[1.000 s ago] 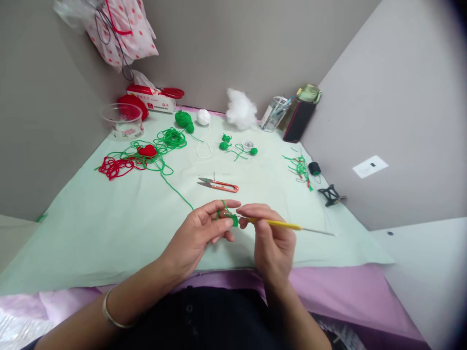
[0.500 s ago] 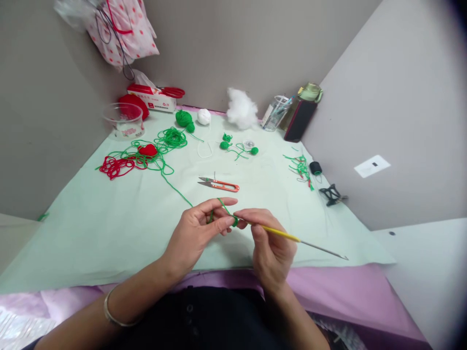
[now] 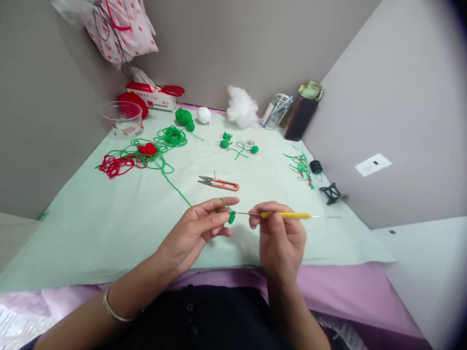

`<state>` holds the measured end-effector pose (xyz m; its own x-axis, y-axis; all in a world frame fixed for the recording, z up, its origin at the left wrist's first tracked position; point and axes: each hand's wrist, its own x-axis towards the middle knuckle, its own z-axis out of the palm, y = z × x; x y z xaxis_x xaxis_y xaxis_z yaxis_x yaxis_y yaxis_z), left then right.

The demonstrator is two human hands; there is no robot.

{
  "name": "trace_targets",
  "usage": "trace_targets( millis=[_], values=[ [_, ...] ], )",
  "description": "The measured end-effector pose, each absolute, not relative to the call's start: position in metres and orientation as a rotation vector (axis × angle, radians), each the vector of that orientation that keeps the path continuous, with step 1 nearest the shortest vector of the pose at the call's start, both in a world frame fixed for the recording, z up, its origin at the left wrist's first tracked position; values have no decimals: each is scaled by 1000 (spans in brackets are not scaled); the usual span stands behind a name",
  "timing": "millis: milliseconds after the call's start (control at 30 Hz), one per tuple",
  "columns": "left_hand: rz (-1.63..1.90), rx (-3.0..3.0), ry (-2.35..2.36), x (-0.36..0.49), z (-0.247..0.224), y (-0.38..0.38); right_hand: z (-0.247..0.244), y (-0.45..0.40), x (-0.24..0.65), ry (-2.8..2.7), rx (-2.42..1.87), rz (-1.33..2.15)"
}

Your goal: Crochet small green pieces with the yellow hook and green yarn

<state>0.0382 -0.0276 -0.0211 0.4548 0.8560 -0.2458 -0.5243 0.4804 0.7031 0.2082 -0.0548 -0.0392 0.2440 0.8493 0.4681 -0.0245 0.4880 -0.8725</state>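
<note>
Between thumb and fingers, my left hand [image 3: 199,223] pinches a small green crochet piece [image 3: 232,217], with green yarn running over its index finger. That strand [image 3: 177,188] trails back to a loose green tangle at the left. My right hand [image 3: 282,233] is closed around the yellow handle of a crochet hook [image 3: 288,215]. The hook's thin metal shaft points left and its tip meets the green piece; exactly how it sits in the loops is too small to tell. Orange-handled thread snips [image 3: 219,183] lie just beyond my hands.
Green yarn [image 3: 171,137] and red yarn [image 3: 116,166] spread at the left by a clear tub [image 3: 122,119]. Small green pieces [image 3: 224,144], white stuffing [image 3: 242,108] and a bottle [image 3: 304,109] are at the back. Yarn scraps [image 3: 301,166] and a black spool [image 3: 315,167] lie right.
My right hand has moved right, drawing the hook away from my left fingers and turning it nearly level. More of the metal shaft and the green piece now shows.
</note>
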Motion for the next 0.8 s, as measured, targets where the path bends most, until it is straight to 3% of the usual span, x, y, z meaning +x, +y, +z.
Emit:
trace_targets(
  millis=[367,467,667,800],
  values=[
    [921,760,666,35,-19,-30,-37,-54,209,-1149,-764,1005],
    [952,833,715,33,-21,-31,-35,-60,212,-1325,-873,782],
    [1009,759,738,38,-22,-33,-44,-69,210,-1923,-971,0],
    [897,538,696,38,-21,-30,-45,-68,207,-1777,-995,51]
  ],
)
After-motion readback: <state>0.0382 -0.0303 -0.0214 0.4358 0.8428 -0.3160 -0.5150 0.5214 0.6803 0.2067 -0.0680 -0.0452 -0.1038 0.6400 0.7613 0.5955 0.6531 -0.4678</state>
